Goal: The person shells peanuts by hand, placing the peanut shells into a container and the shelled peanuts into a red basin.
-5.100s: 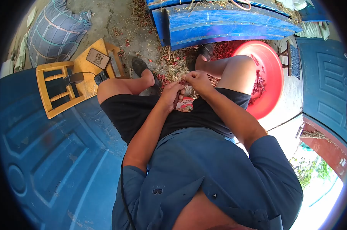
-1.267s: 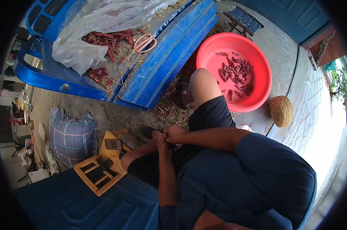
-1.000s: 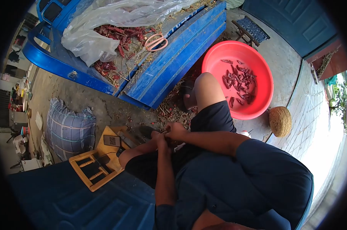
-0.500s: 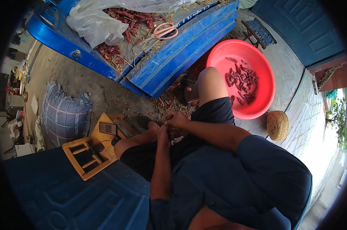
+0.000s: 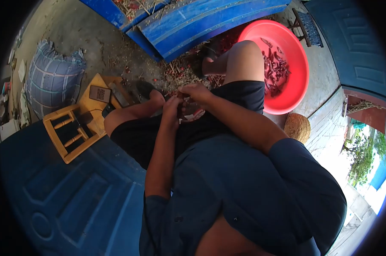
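My left hand [image 5: 171, 106] and my right hand [image 5: 195, 91] meet above my lap, between my knees. Both have their fingers closed in a pinch, nearly touching each other. Something small and dark reddish shows between the fingertips, too small to make out. Below the hands lies a whitish and red thing [image 5: 194, 116], partly hidden by them. To the right, beyond my knee, a red plastic basin [image 5: 298, 81] holds dried red chilies [image 5: 277, 70].
A blue metal truck bed [image 5: 188, 27] stands ahead, with plant scraps [image 5: 176, 73] on the floor below. At left are a wooden chair [image 5: 58, 138] bearing a phone-like panel [image 5: 100, 93] and a stuffed plaid sack [image 5: 54, 79]. A woven straw stool [image 5: 297, 128] sits behind the basin.
My view has tilted, so the surroundings sit higher in it, and the scissors and plastic bag have left the picture. My hands stay together, with the fingers slightly shifted.
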Available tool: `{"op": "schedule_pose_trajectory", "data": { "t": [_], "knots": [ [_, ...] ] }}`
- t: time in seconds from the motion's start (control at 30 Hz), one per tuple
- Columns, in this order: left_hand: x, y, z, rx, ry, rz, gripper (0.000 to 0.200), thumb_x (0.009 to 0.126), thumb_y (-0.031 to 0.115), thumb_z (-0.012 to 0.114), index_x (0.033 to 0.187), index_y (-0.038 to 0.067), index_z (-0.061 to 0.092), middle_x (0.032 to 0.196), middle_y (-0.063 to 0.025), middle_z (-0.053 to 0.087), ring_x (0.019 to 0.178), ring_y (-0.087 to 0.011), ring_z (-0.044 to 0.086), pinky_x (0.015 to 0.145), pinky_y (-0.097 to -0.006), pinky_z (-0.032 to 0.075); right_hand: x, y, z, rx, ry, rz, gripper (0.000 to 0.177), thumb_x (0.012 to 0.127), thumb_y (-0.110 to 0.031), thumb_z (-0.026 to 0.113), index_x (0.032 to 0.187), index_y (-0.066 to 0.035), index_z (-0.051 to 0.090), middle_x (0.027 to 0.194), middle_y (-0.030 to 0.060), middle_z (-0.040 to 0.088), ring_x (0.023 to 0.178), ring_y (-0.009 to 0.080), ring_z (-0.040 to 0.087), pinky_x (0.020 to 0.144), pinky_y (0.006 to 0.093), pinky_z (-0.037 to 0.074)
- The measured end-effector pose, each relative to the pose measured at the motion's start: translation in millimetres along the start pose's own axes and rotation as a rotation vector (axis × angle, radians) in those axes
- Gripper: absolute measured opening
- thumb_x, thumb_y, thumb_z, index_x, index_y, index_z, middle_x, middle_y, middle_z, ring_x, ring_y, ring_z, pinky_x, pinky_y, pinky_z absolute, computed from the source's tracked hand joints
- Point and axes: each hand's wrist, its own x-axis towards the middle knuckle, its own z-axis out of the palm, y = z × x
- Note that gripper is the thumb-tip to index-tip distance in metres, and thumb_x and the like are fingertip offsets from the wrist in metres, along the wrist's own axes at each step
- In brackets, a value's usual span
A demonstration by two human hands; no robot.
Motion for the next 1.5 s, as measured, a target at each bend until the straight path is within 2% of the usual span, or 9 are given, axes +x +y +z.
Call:
{"op": "schedule_pose_trajectory", "data": {
  "t": [0.27, 0.7, 0.9, 0.97, 1.1, 1.23, 1.37, 1.43, 1.5],
  "knots": [
    [-6.1, 10.3, 2.7, 0.049, -0.022, -0.03, 0.012, 0.088, 0.014, 0.059, 0.097, 0.008, 0.06, 0.079, 0.0006, 0.059, 0.064, -0.0083, 0.055, 0.056, -0.0245, 0.046, -21.3, -23.6, 7.4, 0.048, -0.019, 0.167, 0.022, 0.098, -0.031, 0.064, 0.099, -0.01, 0.07, 0.093, 0.0025, 0.068, 0.086, 0.0138, 0.064, 0.079, 0.0308, 0.051],
    [5.2, 23.0, 4.2, -0.054, -0.089, -0.048, 0.008, 0.089, 0.014, 0.058, 0.095, 0.009, 0.059, 0.075, 0.0016, 0.057, 0.058, -0.0073, 0.051, 0.049, -0.0218, 0.04, 3.8, -32.3, 2.0, -0.27, 0.105, -0.044, 0.026, 0.093, -0.026, 0.069, 0.084, -0.001, 0.071, 0.084, 0.0045, 0.07, 0.073, 0.0105, 0.062, 0.066, 0.0291, 0.048],
    [5.5, 25.1, 6.0, -0.142, -0.134, -0.062, 0.008, 0.089, 0.013, 0.056, 0.094, 0.008, 0.058, 0.068, 0.0043, 0.049, 0.049, -0.004, 0.042, 0.044, -0.0213, 0.031, 4.9, -69.0, 0.9, -1.159, 0.06, -0.48, 0.022, 0.09, -0.024, 0.07, 0.083, -0.003, 0.07, 0.08, 0.0089, 0.064, 0.073, 0.0232, 0.062, 0.068, 0.0378, 0.049],
    [3.2, 26.7, -0.5, -0.183, -0.155, -0.042, 0.007, 0.088, 0.011, 0.054, 0.093, 0.008, 0.056, 0.063, 0.0057, 0.043, 0.047, -0.0034, 0.037, 0.042, -0.022, 0.026, 1.7, -84.6, 6.1, -1.506, -0.078, -0.885, 0.014, 0.087, -0.021, 0.068, 0.084, -0.007, 0.068, 0.08, 0.0118, 0.059, 0.081, 0.031, 0.063, 0.07, 0.0438, 0.05],
    [-8.0, 51.2, -27.1, -0.214, -0.137, 0.071, 0.005, 0.086, 0.01, 0.053, 0.091, 0.008, 0.055, 0.061, 0.0057, 0.042, 0.045, -0.0055, 0.036, 0.041, -0.024, 0.025, 5.0, -117.3, -13.0, -1.833, -0.23, -0.667, 0.017, 0.085, -0.018, 0.067, 0.097, -0.005, 0.068, 0.095, 0.0169, 0.062, 0.103, 0.0359, 0.06, 0.084, 0.045, 0.051],
    [-6.0, 47.1, -7.2, -0.237, -0.095, 0.062, 0.006, 0.087, 0.01, 0.055, 0.091, 0.006, 0.055, 0.061, 0.0048, 0.042, 0.046, -0.0057, 0.037, 0.042, -0.0235, 0.029, 10.7, -113.7, -0.9, -1.705, -0.163, -0.556, 0.05, 0.083, -0.014, 0.071, 0.131, -0.004, 0.06, 0.109, 0.0176, 0.068, 0.098, 0.0364, 0.067, 0.085, 0.043, 0.053],
    [-11.6, 54.2, -19.3, -0.291, -0.069, 0.131, 0.007, 0.087, 0.01, 0.056, 0.094, 0.007, 0.056, 0.061, 0.0051, 0.042, 0.047, -0.0063, 0.04, 0.043, -0.0228, 0.03, 1.6, -110.6, 11.2, -1.5, -0.106, -0.504, 0.051, 0.083, -0.013, 0.074, 0.132, -0.002, 0.059, 0.104, 0.0157, 0.069, 0.093, 0.0318, 0.068, 0.084, 0.0387, 0.054],
    [-10.0, 39.0, -20.5, -0.258, -0.05, 0.089, 0.008, 0.087, 0.01, 0.056, 0.095, 0.008, 0.056, 0.061, 0.0054, 0.042, 0.047, -0.0063, 0.04, 0.043, -0.0226, 0.03, -0.9, -94.0, 21.8, -0.915, -0.267, -0.336, 0.049, 0.084, -0.011, 0.075, 0.129, -0.001, 0.06, 0.102, 0.0132, 0.069, 0.093, 0.0261, 0.068, 0.083, 0.0355, 0.053],
    [-3.5, 36.2, -11.4, -0.235, -0.046, 0.041, 0.009, 0.088, 0.01, 0.056, 0.096, 0.01, 0.056, 0.061, 0.0058, 0.041, 0.047, -0.0061, 0.039, 0.042, -0.0224, 0.03, -5.8, -86.5, 31.8, -1.036, -0.322, -0.711, 0.027, 0.086, -0.012, 0.074, 0.111, -0.004, 0.07, 0.097, 0.0116, 0.068, 0.09, 0.0236, 0.067, 0.08, 0.0355, 0.053]
  ]
}}
